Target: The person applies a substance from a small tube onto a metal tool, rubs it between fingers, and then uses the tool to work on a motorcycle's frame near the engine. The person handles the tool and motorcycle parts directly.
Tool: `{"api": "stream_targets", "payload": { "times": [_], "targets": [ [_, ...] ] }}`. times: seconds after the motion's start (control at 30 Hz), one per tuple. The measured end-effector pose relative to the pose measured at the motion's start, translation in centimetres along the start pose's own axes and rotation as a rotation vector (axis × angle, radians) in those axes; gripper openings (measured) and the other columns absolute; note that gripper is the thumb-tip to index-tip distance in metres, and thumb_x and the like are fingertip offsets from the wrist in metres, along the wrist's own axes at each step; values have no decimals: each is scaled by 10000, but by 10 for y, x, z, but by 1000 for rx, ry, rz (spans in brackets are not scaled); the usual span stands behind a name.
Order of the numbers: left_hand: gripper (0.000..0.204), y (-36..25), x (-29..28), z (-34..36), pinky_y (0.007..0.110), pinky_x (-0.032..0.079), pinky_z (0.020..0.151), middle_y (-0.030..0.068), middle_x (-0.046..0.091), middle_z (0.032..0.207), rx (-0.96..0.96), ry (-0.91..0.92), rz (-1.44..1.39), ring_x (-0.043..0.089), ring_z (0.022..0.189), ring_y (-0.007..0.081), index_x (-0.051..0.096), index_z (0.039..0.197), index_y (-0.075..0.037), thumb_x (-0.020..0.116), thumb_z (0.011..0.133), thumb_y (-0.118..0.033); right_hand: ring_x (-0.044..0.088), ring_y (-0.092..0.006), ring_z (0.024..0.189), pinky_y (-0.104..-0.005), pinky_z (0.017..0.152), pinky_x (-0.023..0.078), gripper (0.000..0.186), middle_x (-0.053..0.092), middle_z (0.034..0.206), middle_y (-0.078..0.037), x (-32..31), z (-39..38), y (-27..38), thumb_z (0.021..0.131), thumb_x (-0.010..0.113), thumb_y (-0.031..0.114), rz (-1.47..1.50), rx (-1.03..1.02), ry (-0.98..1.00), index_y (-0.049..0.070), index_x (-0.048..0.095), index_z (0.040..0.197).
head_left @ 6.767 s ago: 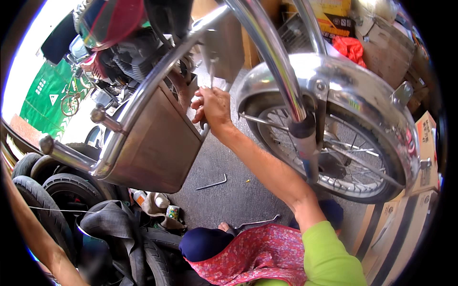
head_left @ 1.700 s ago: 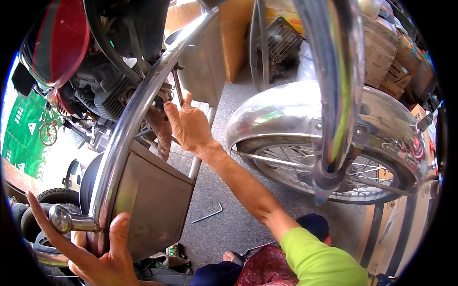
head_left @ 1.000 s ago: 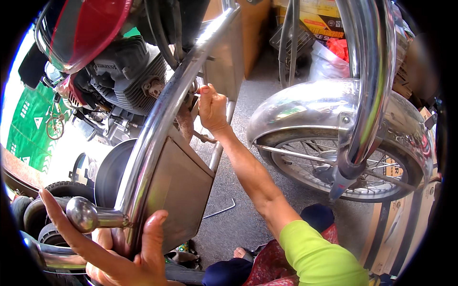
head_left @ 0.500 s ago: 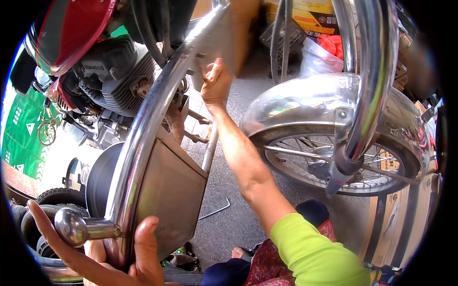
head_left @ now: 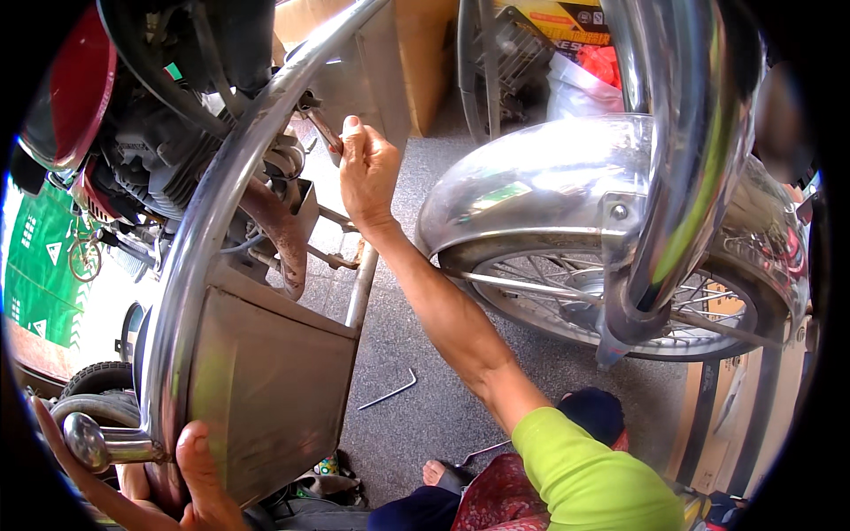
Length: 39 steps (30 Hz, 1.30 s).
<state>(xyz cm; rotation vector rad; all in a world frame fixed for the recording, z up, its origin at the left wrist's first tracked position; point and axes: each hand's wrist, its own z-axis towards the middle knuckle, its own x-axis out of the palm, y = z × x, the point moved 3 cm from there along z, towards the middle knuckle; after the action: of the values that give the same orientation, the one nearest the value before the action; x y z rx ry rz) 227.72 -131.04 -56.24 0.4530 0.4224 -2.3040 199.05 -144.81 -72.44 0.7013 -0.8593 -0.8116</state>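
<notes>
A curved, shiny metal tube frame [head_left: 237,155] runs from the lower left to the top, with a flat sheet-metal panel [head_left: 270,380] fixed to it. My left hand [head_left: 199,491] grips its lower end, thumb on the near side and one finger stretched past a ball-ended metal knob [head_left: 87,442]. Farther up, my right hand [head_left: 369,177] is closed round the handle of a wrench [head_left: 326,131]. The wrench's head meets the inner side of the frame; the exact fastener is too small to make out.
To the right stands a spoked wheel [head_left: 567,283] under a shiny metal fender [head_left: 531,177], beside a thick chrome tube [head_left: 699,168]. Behind the frame is a motorcycle engine [head_left: 159,155]. An L-shaped hex key [head_left: 390,391] lies on the floor. Flat cardboard [head_left: 744,416] lies at the lower right.
The frame and my left hand appear farther left in the view. My right hand has also shifted left and turned, and the wrench in it now shows clearly.
</notes>
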Motion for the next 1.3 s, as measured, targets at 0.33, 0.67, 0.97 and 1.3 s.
{"api": "stream_targets", "payload": {
  "times": [0.33,0.67,0.97,1.3],
  "targets": [
    [948,-2,5,0,238,358,363,157,632,998,-42,14,-44,449,478,101,418,1395,-2,871,666,-404,478,-133,444,-311,449,354,548,478,475,-40,4,-23,18,1044,354,351,-103,176,9,12,590,684],
    [848,0,11,-1,219,252,331,2,573,606,99,7,19,351,400,46,453,1384,-35,864,702,-329,545,-240,534,-338,555,430,426,581,618,-128,8,-36,17,1049,339,259,-233,121,-24,-33,558,829],
    [1016,-6,-5,1,319,460,409,68,624,580,74,97,286,604,476,186,418,1414,-51,803,649,-597,571,-404,619,-445,578,426,333,573,676,-207,22,9,-7,1018,324,194,-103,-201,-40,9,498,803],
    [1104,-1,-5,2,303,439,353,64,628,565,104,7,266,608,440,197,337,1433,-2,737,662,-683,551,-312,609,-412,595,414,411,550,647,-160,6,19,-8,1007,308,256,-75,-192,6,-8,520,774]
  ]
}}
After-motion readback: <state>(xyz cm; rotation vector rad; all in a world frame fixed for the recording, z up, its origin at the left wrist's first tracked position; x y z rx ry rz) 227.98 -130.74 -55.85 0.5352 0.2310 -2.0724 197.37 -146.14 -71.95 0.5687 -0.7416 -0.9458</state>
